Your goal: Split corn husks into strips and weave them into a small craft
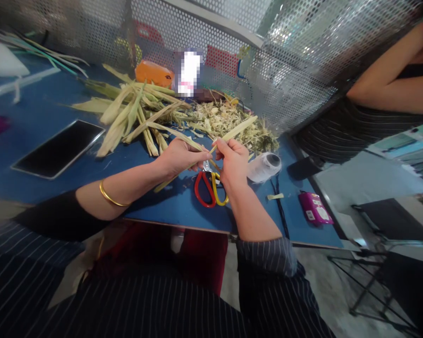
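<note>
My left hand (183,156) pinches a strip of dried corn husk (178,134) above the front part of the blue table. Close beside it, my right hand (231,159) has its fingers closed on a husk strip (240,128) that points up and right. Whether both hands hold one strip or two, I cannot tell. Under the hands lie scissors (205,190) with one red and one yellow handle; their blades are partly hidden. A pile of long corn husks (121,112) spreads behind my left hand, and a heap of shredded husk scraps (218,115) behind my right.
A white spool of thread (265,167) stands right of my right hand. A black phone-like slab (59,148) lies at left, a purple packet (315,208) at right. An orange pack (154,73) sits before the perforated metal screen (225,37). Another person's arm (384,89) is at upper right.
</note>
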The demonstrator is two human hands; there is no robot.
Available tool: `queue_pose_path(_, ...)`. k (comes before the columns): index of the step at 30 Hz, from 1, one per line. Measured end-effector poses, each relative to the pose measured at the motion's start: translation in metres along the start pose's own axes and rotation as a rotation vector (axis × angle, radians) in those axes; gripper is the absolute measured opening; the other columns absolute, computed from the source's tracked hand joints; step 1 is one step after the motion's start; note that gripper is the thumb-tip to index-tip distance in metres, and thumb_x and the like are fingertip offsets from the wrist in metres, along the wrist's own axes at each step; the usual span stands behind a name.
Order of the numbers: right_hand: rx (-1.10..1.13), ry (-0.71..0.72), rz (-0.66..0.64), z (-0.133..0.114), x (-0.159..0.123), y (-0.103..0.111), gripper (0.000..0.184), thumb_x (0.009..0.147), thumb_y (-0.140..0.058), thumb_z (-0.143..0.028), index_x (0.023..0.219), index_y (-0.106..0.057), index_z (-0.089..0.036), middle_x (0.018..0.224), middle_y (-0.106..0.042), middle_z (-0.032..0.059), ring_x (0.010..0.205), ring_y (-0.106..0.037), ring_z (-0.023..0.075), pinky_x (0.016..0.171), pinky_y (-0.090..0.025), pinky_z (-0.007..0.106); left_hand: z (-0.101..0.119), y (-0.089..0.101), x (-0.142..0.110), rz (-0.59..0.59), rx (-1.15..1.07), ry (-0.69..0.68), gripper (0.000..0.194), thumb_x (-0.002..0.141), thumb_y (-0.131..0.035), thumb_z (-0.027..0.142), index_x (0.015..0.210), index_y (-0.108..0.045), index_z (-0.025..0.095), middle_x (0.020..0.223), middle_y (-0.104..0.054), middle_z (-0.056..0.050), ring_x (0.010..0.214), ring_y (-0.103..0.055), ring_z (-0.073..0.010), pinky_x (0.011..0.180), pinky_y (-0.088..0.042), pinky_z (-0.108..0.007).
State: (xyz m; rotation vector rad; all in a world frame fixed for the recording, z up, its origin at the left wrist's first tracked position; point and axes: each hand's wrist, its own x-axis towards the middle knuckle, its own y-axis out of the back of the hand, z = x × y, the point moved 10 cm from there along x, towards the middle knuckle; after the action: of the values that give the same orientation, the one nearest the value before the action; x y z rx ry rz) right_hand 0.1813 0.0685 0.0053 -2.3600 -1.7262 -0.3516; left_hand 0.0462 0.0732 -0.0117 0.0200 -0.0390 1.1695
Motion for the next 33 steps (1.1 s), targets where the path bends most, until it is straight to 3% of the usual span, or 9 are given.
queue_pose_path(5, -0.18, 0.171, -0.058, -0.023, 0.004, 0.002, 0.033, 0.088, -0.052, -0.046, 0.075, -0.064, -0.019, 0.064, -0.055, -0.0017, 0.059, -0.052, 0.0108, 0.062, -0.043, 0.026, -0.002, 0.002, -0.003, 0.017, -0.16, 0.069, 0.019, 0.073, -0.073, 0.029, 0.077, -0.072, 0.01, 0.066, -0.07, -0.006, 0.058, -0.063, -0.0118, 0.058, -0.05, -0.022)
queue_pose_path(8, -0.383, 0.399, 0.132, -0.061, -0.008, 0.021, 0.032, 0.092, -0.046, -0.047, 0.085, -0.063, -0.02, 0.079, -0.061, 0.002, 0.078, -0.057, 0.0148, 0.078, -0.045, 0.031, -0.003, 0.009, 0.0, 0.025, -0.312, 0.094, 0.024, 0.076, -0.071, 0.031, 0.087, -0.073, 0.009, 0.079, -0.074, -0.01, 0.074, -0.069, -0.0162, 0.073, -0.054, -0.027)
queue_pose_path(10, -0.493, 0.459, 0.171, -0.073, -0.016, 0.021, 0.035, 0.092, -0.044, -0.048, 0.083, -0.063, -0.021, 0.08, -0.061, 0.0027, 0.081, -0.057, 0.0157, 0.08, -0.044, 0.031, -0.001, 0.014, 0.003, 0.042, -0.388, 0.06, 0.024, 0.075, -0.073, 0.027, 0.091, -0.072, 0.009, 0.083, -0.074, -0.01, 0.082, -0.07, -0.0174, 0.081, -0.053, -0.029)
queue_pose_path(12, -0.563, 0.395, 0.023, -0.064, -0.017, 0.003, 0.04, 0.091, -0.045, -0.051, 0.073, -0.063, -0.02, 0.07, -0.06, 0.0016, 0.071, -0.056, 0.0149, 0.072, -0.043, 0.029, 0.001, 0.02, 0.005, 0.089, -0.428, 0.011, 0.024, 0.071, -0.076, 0.022, 0.09, -0.071, 0.01, 0.083, -0.074, -0.008, 0.084, -0.069, -0.0175, 0.085, -0.052, -0.03)
queue_pose_path(15, -0.575, 0.226, -0.288, -0.031, -0.022, -0.032, 0.042, 0.087, -0.052, -0.052, 0.065, -0.063, -0.018, 0.058, -0.057, -0.0007, 0.058, -0.051, 0.0125, 0.06, -0.039, 0.026, -0.002, 0.023, 0.007, 0.153, -0.459, -0.016, 0.024, 0.068, -0.078, 0.018, 0.089, -0.068, 0.01, 0.084, -0.073, -0.008, 0.086, -0.069, -0.0179, 0.086, -0.052, -0.032)
queue_pose_path(17, -0.559, 0.186, -0.368, -0.019, -0.025, -0.044, 0.037, 0.085, -0.056, -0.047, 0.064, -0.062, -0.018, 0.059, -0.057, -0.0016, 0.056, -0.048, 0.0112, 0.058, -0.037, 0.025, -0.004, 0.021, 0.006, 0.165, -0.468, -0.006, 0.025, 0.067, -0.078, 0.016, 0.089, -0.067, 0.01, 0.085, -0.073, -0.008, 0.085, -0.069, -0.0183, 0.083, -0.052, -0.032)
queue_pose_path(22, -0.577, 0.281, -0.372, -0.024, -0.03, -0.05, 0.032, 0.088, -0.052, -0.033, 0.061, -0.053, -0.019, 0.057, -0.048, -0.0035, 0.057, -0.042, 0.0104, 0.058, -0.033, 0.025, -0.006, 0.022, 0.004, 0.222, -0.463, 0.007, 0.016, 0.066, -0.074, 0.011, 0.08, -0.066, 0.011, 0.076, -0.07, -0.005, 0.079, -0.068, -0.0165, 0.077, -0.051, -0.029)
queue_pose_path(27, -0.598, 0.286, -0.405, -0.023, -0.033, -0.054, 0.03, 0.088, -0.051, -0.027, 0.059, -0.049, -0.02, 0.059, -0.049, -0.0028, 0.06, -0.046, 0.0116, 0.063, -0.035, 0.026, -0.01, 0.03, 0.005, 0.286, -0.461, 0.015, 0.021, 0.06, -0.078, 0.01, 0.077, -0.065, 0.011, 0.071, -0.069, -0.003, 0.074, -0.067, -0.0154, 0.075, -0.051, -0.029)
queue_pose_path(33, -0.358, -0.005, -0.333, 0.011, -0.017, -0.039, 0.023, 0.089, -0.048, -0.037, 0.072, -0.048, -0.022, 0.064, -0.057, -0.0032, 0.052, -0.051, 0.0115, 0.056, -0.041, 0.026, -0.01, 0.025, 0.01, 0.192, -0.436, 0.02, 0.03, 0.065, -0.079, 0.017, 0.093, -0.068, 0.014, 0.085, -0.073, -0.006, 0.081, -0.069, -0.0167, 0.08, -0.053, -0.031)
